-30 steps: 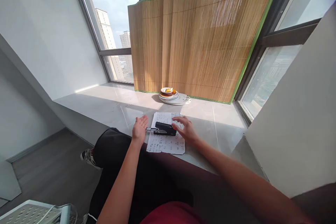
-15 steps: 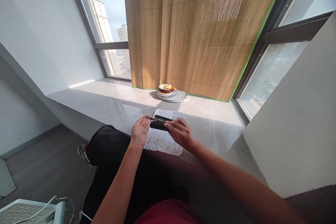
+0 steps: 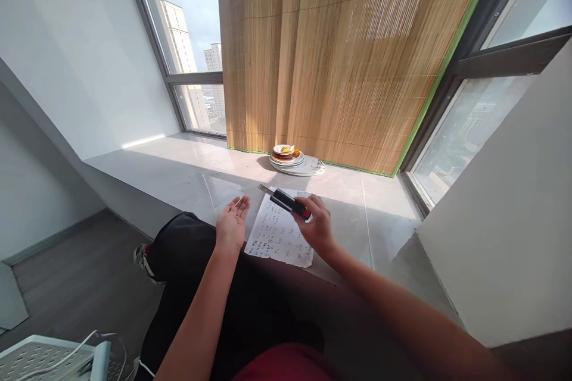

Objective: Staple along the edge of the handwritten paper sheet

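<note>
My right hand (image 3: 318, 223) grips the end of a black stapler (image 3: 286, 200), where a small red part shows by the fingers. A thin metal strip (image 3: 264, 189) sticks out of the stapler's far end, pointing up and to the left. Below the stapler lies a sheet of paper (image 3: 277, 239) covered in handwriting, its lower edge ragged. To the left of the paper, my left hand (image 3: 231, 225) is open with the palm up and nothing on it, apart from the stapler.
Stacked plates (image 3: 286, 158) and a larger oval plate (image 3: 315, 166) stand on the tiled sill (image 3: 179, 169) behind the paper. A bamboo blind (image 3: 330, 71) hangs over the window. At lower left is a perforated white stool (image 3: 40, 351) with a white cable.
My left hand has come away from the stapler and opened. My right hand has turned the stapler, whose two black parts stood apart before and now look closed together.
</note>
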`<state>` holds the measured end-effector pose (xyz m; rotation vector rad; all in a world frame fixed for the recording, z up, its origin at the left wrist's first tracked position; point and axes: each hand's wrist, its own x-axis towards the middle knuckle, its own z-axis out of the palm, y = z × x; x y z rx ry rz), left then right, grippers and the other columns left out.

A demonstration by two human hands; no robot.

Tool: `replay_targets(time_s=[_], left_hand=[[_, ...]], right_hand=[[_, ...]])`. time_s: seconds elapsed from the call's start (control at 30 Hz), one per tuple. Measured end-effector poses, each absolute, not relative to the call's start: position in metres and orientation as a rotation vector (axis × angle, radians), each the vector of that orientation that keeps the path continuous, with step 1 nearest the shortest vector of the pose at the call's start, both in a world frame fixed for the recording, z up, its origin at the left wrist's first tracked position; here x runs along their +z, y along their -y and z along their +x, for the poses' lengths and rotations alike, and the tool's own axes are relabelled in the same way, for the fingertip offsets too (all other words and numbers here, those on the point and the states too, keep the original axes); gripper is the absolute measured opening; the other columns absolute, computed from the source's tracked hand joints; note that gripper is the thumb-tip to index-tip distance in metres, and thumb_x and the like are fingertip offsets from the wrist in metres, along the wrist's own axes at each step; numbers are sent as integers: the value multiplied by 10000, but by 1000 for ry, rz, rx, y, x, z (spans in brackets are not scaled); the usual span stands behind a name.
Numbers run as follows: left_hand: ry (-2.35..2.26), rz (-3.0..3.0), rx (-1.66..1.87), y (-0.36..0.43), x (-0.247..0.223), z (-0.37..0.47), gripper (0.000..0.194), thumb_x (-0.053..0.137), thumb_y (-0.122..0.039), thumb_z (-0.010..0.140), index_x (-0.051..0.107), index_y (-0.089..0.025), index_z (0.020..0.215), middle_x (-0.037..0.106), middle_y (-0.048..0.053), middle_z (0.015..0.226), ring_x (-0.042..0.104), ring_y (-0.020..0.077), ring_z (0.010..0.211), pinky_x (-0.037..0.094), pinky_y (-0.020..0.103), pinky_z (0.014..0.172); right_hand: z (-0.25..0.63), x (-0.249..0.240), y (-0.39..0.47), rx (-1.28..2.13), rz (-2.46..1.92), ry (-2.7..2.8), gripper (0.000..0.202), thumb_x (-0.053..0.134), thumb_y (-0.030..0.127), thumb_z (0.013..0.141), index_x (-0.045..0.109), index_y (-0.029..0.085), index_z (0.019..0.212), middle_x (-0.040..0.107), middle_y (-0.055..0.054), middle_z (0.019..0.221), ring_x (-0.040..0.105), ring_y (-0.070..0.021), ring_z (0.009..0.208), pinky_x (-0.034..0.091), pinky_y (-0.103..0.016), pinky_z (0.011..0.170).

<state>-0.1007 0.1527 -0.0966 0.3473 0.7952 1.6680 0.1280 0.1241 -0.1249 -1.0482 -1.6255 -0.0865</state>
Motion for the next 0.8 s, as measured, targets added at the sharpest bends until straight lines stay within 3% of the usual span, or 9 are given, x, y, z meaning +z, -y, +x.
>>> replay_targets(time_s=[0.1, 0.2, 0.3, 0.43, 0.5, 0.57, 0.67, 0.8], left_hand=[[-825, 544, 1828, -150, -95, -108, 264, 356, -41, 1136, 618, -74, 1146, 747, 209, 1123, 775, 229, 1059, 619, 375, 1058], [-887, 737, 1870, -147, -94, -111, 213, 426, -113, 1148, 636, -96, 1118, 749, 211, 1179, 784, 237, 1007, 618, 426, 1040], [-954, 981, 1761, -144, -96, -111, 205, 559, -261, 1128, 696, -108, 1137, 757, 195, 1184, 786, 240, 926, 652, 395, 912], [-1007, 1309, 1464, -139, -95, -108, 469, 728, -560, 996, 768, -104, 1098, 784, 171, 1012, 735, 215, 684, 622, 316, 646], [-1005, 1433, 1270, -134, -91, -105, 552, 770, -642, 924, 796, -106, 1054, 786, 164, 957, 726, 225, 664, 582, 296, 585], [-965, 1508, 1077, -128, -86, -101, 562, 794, -663, 887, 821, -120, 1029, 789, 164, 990, 761, 271, 784, 593, 304, 632], [-859, 1556, 867, -117, -79, -95, 527, 805, -652, 888, 848, -146, 1027, 788, 152, 1064, 760, 317, 974, 621, 342, 776], [-748, 1572, 766, -110, -78, -87, 518, 842, -640, 871, 862, -142, 1010, 786, 129, 974, 737, 310, 979, 616, 355, 831]], right_hand=[[131, -128, -130, 190, -1205, 1582, 259, 777, 164, 826, 774, 242, 1072, 673, -44, 933, 647, -238, 844, 547, -389, 757], [132, -134, -135, 370, -1250, 1617, 258, 804, 144, 783, 793, 234, 1025, 699, -36, 942, 662, -226, 837, 547, -386, 779], [132, -140, -140, 448, -1234, 1683, 276, 799, 122, 769, 788, 237, 1020, 724, -38, 984, 679, -237, 902, 556, -398, 826], [135, -136, -145, 423, -1205, 1736, 297, 806, 147, 784, 772, 242, 1063, 734, -52, 1035, 686, -266, 977, 567, -451, 899], [136, -129, -140, 322, -1102, 1769, 340, 811, 212, 834, 747, 255, 1165, 734, -76, 1136, 674, -292, 1079, 552, -500, 979], [135, -120, -131, 204, -909, 1825, 361, 770, 266, 913, 707, 275, 1268, 721, -94, 1236, 653, -299, 1168, 534, -521, 1034], [130, -111, -116, 96, -587, 1919, 345, 699, 237, 985, 672, 294, 1325, 746, -85, 1240, 684, -267, 1140, 562, -475, 986], [125, -113, -107, -54, -389, 1976, 324, 704, 166, 982, 681, 291, 1280, 797, -54, 1136, 732, -223, 989, 578, -413, 869]])
